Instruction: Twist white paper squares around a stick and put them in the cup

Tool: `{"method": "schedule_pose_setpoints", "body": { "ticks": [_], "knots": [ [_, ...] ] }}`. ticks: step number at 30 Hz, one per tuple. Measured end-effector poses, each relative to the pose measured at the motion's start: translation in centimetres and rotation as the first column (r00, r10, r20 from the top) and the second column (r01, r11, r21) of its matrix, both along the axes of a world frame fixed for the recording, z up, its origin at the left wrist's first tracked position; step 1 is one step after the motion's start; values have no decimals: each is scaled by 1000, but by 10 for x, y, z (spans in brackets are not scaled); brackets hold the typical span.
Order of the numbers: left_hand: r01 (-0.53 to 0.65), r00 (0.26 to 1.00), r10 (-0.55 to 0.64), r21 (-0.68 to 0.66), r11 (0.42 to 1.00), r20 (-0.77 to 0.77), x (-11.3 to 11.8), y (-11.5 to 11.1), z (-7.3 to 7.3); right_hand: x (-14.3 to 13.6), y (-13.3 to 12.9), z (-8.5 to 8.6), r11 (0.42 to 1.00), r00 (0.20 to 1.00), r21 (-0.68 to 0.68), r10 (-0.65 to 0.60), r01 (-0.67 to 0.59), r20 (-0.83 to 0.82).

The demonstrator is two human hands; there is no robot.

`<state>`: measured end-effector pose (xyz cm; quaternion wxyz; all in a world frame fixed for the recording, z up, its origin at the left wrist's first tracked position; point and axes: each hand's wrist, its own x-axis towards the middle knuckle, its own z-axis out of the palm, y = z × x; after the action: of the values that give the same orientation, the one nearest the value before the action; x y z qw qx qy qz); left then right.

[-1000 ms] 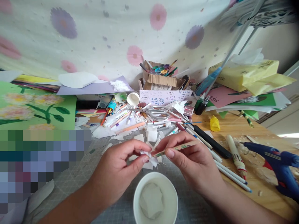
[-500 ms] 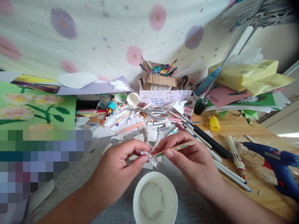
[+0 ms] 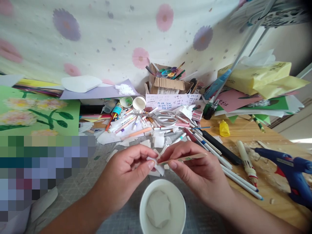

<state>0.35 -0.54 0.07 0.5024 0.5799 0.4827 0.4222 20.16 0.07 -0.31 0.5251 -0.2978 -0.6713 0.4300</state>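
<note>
My left hand pinches a small folded piece of white paper between thumb and fingertips. In my right hand, a flat wooden craft stick with green marks is held between thumb and fingers. Its left end meets the paper, and the exact contact is partly hidden by my fingertips. Just below both hands stands a white paper cup, seen from above, with a pale star-like shape at its bottom. Torn white paper pieces lie on the grey cutting mat behind my hands.
Behind the scraps are scissors amid many markers. A cardboard box of brushes and spoons stands against the curtain. On the right lie a blue glue gun, a thick multi-colour pen and a yellow lump. A green painting is at left.
The craft stick has tilted flatter, so less of its face shows. My left thumb has shifted slightly up and right over the paper. Both hands keep their holds.
</note>
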Motion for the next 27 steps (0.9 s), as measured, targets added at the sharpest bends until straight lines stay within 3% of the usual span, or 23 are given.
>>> {"method": "schedule_pose_setpoints", "body": {
  "ticks": [17,27],
  "knots": [
    [0,999,2,-40,999,42,0,-1,-1,3,0,-2,999,999,7,-35,35,24],
    [-19,999,21,-48,999,33,1,-1,0,-1,-2,0,985,994,174,-10,-9,110]
  ]
}}
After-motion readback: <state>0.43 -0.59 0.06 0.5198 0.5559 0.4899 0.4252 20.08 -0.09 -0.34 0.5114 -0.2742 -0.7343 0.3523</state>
